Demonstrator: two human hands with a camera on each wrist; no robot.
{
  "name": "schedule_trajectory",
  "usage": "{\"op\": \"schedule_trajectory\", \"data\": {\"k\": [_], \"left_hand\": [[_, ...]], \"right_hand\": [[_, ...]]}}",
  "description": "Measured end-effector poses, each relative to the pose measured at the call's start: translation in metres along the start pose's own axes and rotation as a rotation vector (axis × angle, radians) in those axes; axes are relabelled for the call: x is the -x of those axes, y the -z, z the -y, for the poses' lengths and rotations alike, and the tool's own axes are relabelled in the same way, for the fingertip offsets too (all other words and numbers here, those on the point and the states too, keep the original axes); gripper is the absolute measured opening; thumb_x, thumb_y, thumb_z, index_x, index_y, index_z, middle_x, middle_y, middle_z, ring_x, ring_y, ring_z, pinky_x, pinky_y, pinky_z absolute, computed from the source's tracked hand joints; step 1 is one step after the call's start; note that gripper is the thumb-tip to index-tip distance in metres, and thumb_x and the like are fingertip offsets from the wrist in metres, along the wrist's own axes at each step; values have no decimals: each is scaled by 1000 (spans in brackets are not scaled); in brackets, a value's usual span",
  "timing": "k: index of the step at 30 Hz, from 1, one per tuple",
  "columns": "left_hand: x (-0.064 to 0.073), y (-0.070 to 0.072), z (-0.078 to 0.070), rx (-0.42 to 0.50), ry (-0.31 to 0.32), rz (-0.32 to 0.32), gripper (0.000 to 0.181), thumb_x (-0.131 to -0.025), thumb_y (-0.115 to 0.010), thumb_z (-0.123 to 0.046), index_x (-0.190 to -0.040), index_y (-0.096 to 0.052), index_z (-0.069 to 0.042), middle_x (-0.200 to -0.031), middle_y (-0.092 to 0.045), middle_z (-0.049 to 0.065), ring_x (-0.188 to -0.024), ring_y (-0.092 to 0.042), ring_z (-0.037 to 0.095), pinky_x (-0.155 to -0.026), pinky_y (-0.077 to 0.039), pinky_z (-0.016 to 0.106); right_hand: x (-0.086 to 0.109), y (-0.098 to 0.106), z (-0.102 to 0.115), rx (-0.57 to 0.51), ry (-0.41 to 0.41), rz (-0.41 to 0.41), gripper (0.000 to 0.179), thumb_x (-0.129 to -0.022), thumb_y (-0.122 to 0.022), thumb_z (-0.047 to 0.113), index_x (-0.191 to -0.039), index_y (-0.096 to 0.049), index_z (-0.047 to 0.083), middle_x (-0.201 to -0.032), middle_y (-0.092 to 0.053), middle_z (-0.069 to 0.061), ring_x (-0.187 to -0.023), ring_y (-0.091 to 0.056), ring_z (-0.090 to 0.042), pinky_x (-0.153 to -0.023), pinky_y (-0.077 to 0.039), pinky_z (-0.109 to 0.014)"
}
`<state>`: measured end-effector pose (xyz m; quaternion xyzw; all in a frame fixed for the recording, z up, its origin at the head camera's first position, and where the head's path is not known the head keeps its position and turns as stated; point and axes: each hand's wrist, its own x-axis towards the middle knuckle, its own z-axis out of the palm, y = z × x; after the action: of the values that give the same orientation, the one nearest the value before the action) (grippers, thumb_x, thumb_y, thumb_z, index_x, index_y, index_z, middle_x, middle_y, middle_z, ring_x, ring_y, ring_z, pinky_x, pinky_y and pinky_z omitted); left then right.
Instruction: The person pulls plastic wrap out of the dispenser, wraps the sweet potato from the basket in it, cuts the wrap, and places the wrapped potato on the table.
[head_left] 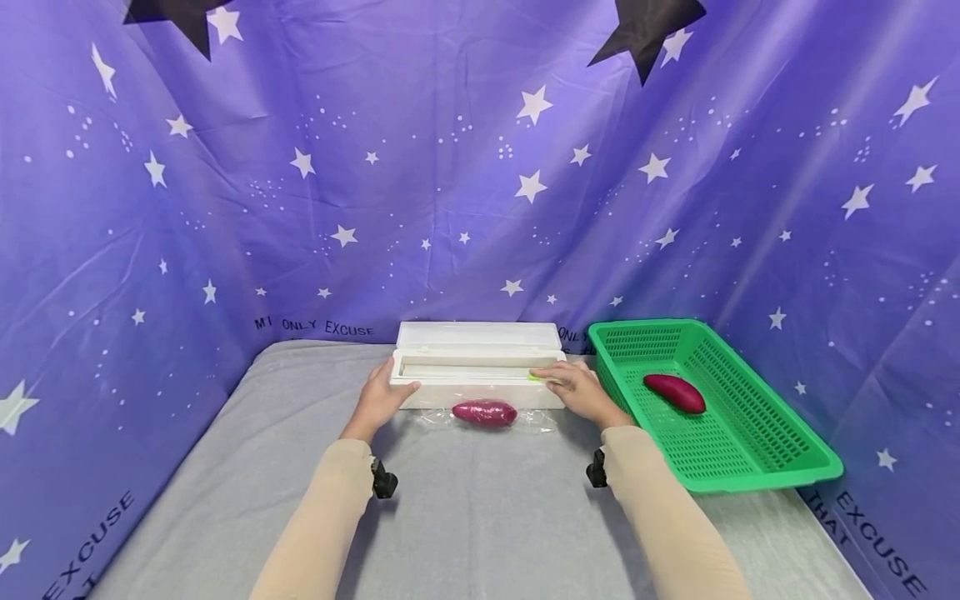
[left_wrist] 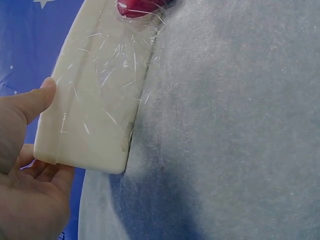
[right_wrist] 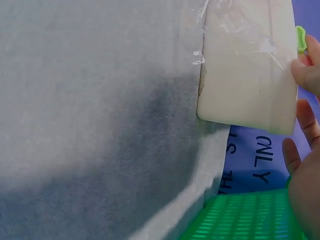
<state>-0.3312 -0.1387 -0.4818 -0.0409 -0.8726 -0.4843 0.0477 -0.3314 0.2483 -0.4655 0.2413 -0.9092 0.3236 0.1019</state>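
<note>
A white cling film dispenser box (head_left: 480, 397) stands at the back of the table with its lid (head_left: 478, 335) raised. My left hand (head_left: 377, 402) grips the box's left end, thumb on the front edge and fingers around the side, as the left wrist view shows. With thumb and forefinger, my right hand (head_left: 583, 392) pinches the small green slide cutter (right_wrist: 300, 39) on the box's top edge, toward the right; its other fingers are spread. A purple-red sweet potato (head_left: 484, 413) lies before the box under clear cling film (left_wrist: 112, 70), which runs up over the box front.
A green plastic basket (head_left: 757, 482) stands to the right, close to my right hand. Inside it lies another purple-red sweet potato (head_left: 675, 392). Grey cloth (head_left: 480, 517) covers the table, and a purple star-printed curtain (head_left: 465, 208) hangs behind and at both sides.
</note>
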Motion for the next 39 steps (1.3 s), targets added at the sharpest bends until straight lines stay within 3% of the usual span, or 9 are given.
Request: {"op": "schedule_trajectory", "data": {"k": [5,14,22,33,39], "left_hand": [[-2,-1,1,-3,1,-1,86,-95,-70,-30,-155,-21,8,-155,-26,32,-143,-26,46,-117,-21,55],[-4,-1,4,-4,6,-10,85,-94,-71,-29,-154,-23,8,-154,-27,32,-143,-27,46,-117,-21,55],[-4,-2,3,-4,10,-2,85,-94,-71,-29,-154,-23,10,-155,-26,32,-143,-26,47,-117,-21,55],[-5,-2,3,-15,6,-7,85,-94,-71,-29,-154,-23,8,-155,-27,32,-143,-27,46,-118,-21,54],[-3,-1,2,-5,-1,-5,85,-94,-71,-28,-154,-24,8,-154,-28,32,-142,-27,46,-117,-22,55]], "right_hand": [[-1,0,3,73,5,1,35,-94,-66,4,-126,-71,17,-134,-63,-10,-111,-51,-32,-89,-33,-48],[-7,0,12,80,-6,-29,28,-91,-74,23,-117,-74,11,-121,-70,-8,-122,-50,-37,-105,-28,-60],[-15,-7,14,155,121,-132,18,-84,-81,12,-100,-77,5,-96,-74,-8,-102,-63,-33,-111,-30,-57],[-17,-6,12,150,137,-85,17,-85,-79,10,-101,-76,5,-97,-73,-9,-104,-62,-34,-115,-25,-58],[-18,-4,12,154,168,-74,17,-85,-79,9,-101,-76,5,-99,-74,-9,-105,-62,-34,-112,-29,-60]]}}
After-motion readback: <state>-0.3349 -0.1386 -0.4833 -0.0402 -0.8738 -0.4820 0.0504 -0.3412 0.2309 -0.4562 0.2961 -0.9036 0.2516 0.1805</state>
